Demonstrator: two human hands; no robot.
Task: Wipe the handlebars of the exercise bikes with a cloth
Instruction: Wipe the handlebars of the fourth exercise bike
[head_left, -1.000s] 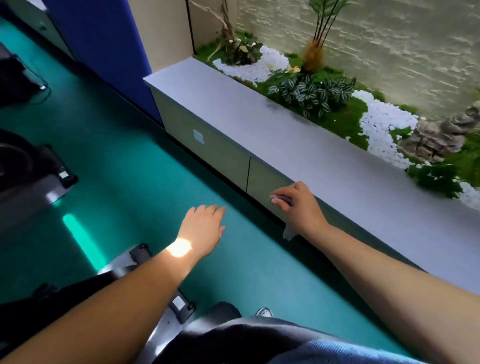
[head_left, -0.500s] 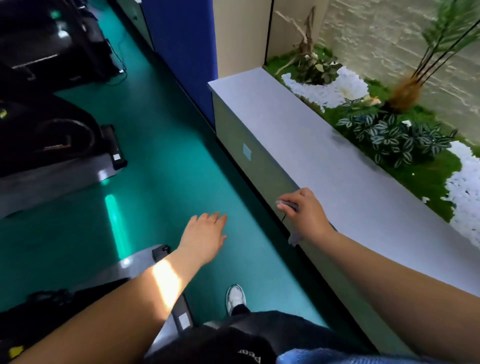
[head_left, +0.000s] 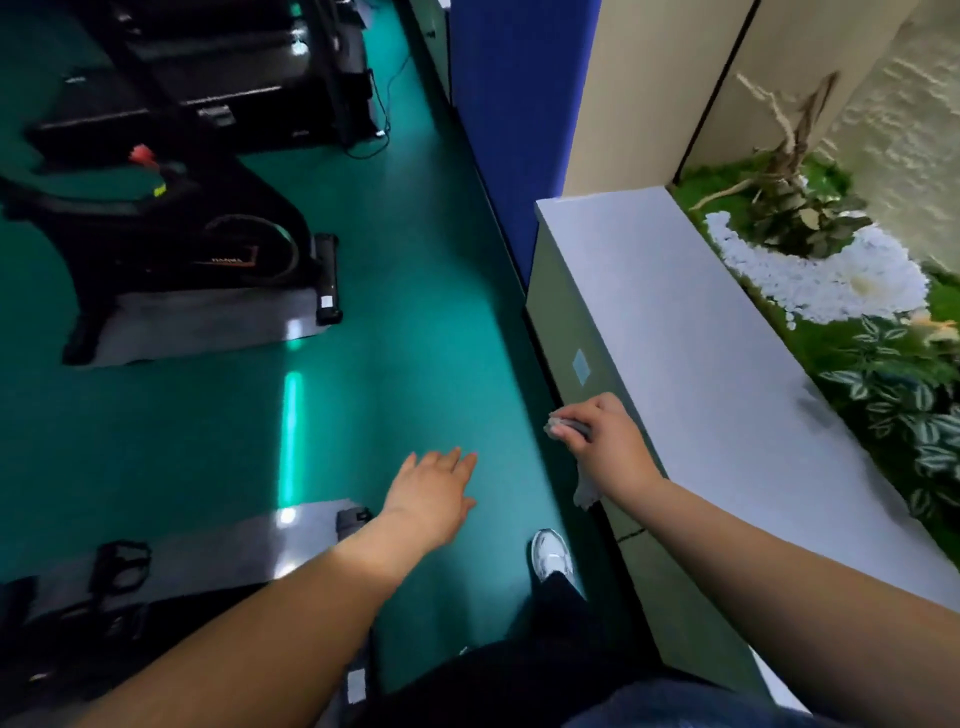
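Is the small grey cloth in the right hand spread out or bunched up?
Bunched up: the right hand grips the small grey cloth in curled fingers; one corner hangs below.

A teal floor (head_left: 415, 332) runs beside a long grey ledge (head_left: 691, 364); behind the ledge lies a planter bed with white pebbles (head_left: 831, 280), green moss (head_left: 815, 343), striped-leaf plants (head_left: 904, 395) and dry driftwood (head_left: 779, 150), and a blue wall panel (head_left: 504, 104) stands at the ledge's far end

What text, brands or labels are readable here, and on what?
Nothing reads clearly.
Orange brand lettering on the black exercise bike's flywheel housing: blurred, unreadable.
White sticker on the bike's black front foot bar: too small.
Pale square label on the grey cabinet front: no legible print.
White sticker on the near bike's base: blurred.
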